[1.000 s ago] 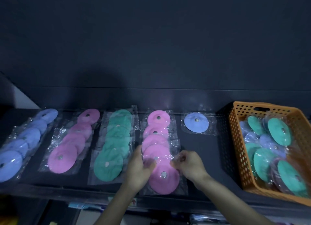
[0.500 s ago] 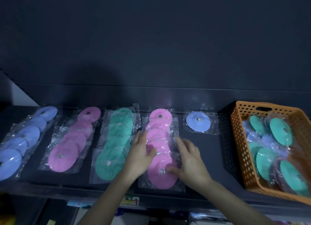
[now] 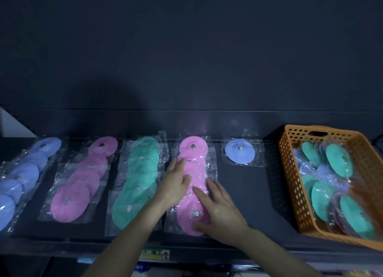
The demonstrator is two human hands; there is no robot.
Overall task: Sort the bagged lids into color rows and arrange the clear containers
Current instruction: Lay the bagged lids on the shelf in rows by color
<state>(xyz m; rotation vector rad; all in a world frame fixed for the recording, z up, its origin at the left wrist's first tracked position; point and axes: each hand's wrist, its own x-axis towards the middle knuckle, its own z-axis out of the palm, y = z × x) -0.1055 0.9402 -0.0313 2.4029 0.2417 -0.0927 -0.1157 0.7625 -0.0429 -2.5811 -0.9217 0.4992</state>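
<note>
Bagged round lids lie in rows on a dark shelf [image 3: 244, 193]: a blue row [image 3: 24, 173] at far left, then a pink row [image 3: 83, 179], a green row [image 3: 141, 173] and a second pink row [image 3: 193, 150]. My left hand [image 3: 176, 183] lies flat with straight fingers on the left side of that second pink row. My right hand [image 3: 217, 210] presses flat on the row's nearest lid [image 3: 192, 218]. A single bagged blue lid [image 3: 239, 151] lies alone to the right.
An orange perforated basket [image 3: 290, 183] stands at the right, holding several bagged green and blue lids [image 3: 339, 162]. A dark wall rises behind the shelf. The shelf's front edge runs just below my wrists, with labels under it.
Both hands let go of the front pink lid's bag, which now lies flat in the row. The hands opened and slid forward along the row, pressing it flat.
</note>
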